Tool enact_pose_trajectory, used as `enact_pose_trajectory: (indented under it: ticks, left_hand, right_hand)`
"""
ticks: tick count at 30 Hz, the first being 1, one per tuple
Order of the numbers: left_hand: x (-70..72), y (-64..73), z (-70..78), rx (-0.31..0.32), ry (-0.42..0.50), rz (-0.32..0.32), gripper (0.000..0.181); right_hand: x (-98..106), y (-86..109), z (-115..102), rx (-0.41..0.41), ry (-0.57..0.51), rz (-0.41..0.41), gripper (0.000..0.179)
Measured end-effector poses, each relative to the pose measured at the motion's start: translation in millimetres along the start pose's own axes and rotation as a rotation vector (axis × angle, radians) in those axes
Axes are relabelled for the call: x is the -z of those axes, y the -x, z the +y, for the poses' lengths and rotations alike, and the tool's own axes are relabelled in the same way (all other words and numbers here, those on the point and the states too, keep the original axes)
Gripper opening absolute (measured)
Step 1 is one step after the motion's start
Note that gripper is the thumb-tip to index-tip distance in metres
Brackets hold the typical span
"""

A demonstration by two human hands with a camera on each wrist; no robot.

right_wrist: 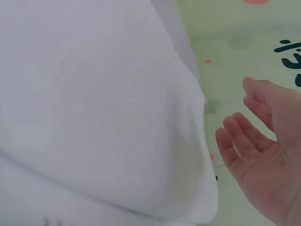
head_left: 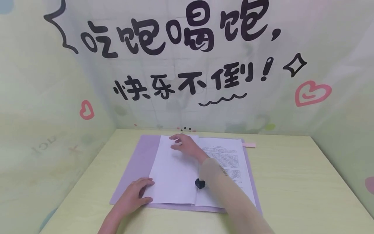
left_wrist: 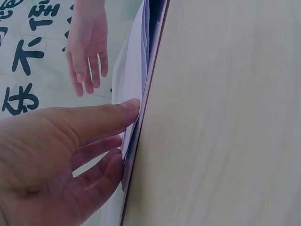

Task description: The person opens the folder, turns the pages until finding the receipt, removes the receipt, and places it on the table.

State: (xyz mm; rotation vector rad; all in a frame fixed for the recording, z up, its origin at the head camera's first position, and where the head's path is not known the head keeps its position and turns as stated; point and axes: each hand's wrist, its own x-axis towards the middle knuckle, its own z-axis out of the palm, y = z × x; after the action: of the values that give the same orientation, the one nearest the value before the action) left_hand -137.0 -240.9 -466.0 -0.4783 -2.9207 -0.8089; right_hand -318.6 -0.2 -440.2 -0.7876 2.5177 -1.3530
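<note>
A lilac folder (head_left: 138,159) lies opened flat on the table, holding white sheets. Its left page (head_left: 173,178) looks blank, and its right page (head_left: 230,162) carries printed text. At the lower left edge of the blank page rests my left hand (head_left: 131,196), fingers spread. The left wrist view shows that thumb (left_wrist: 106,120) on the edges of the sheets (left_wrist: 129,70). Over the top of the blank page hovers my right hand (head_left: 188,146), fingers loosely bent with nothing between them. In the right wrist view, a page (right_wrist: 103,108) bows upward beside that hand (right_wrist: 277,150).
A pink tab (head_left: 249,145) sticks out from the folder's right side. The pale wooden table (head_left: 295,182) meets a printed backdrop (head_left: 163,113) at the back and both sides. A small black device (head_left: 200,184) sits by the right sleeve (head_left: 233,191), which covers part of the printed page.
</note>
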Motion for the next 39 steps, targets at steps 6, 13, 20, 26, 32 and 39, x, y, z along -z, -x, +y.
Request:
enact_pose_trajectory:
  ticks: [6,13,20,26,32,39]
  left_hand:
    - [0.8,2.4,1.9,0.021,0.019,0.009,0.047]
    - [-0.4,3.4,-0.5,0.04,0.014,0.0,0.047]
    - [-1.9,2.0,-1.7,0.032,-0.004,0.0,0.046]
    - [-3.0,0.3,-3.3,0.016,-0.016,0.0,0.046]
    - [-2.8,-0.5,-2.2,0.012,-0.02,-0.008,0.046]
    - [-0.7,-1.8,4.2,0.037,-0.042,-0.06,0.046]
  right_hand:
    - [35.8,17.6,-6.5,0.021,-0.04,0.066,0.039]
    - [74.4,41.7,2.9,-0.027,-0.023,0.132,0.04]
    - [106.2,63.6,19.9,-0.069,-0.04,0.211,0.041]
    - [129.9,83.8,38.4,-0.083,-0.038,0.268,0.043]
    - [146.0,105.8,61.0,-0.09,0.01,0.329,0.043]
    - [155.1,125.0,87.2,-0.095,0.058,0.373,0.045]
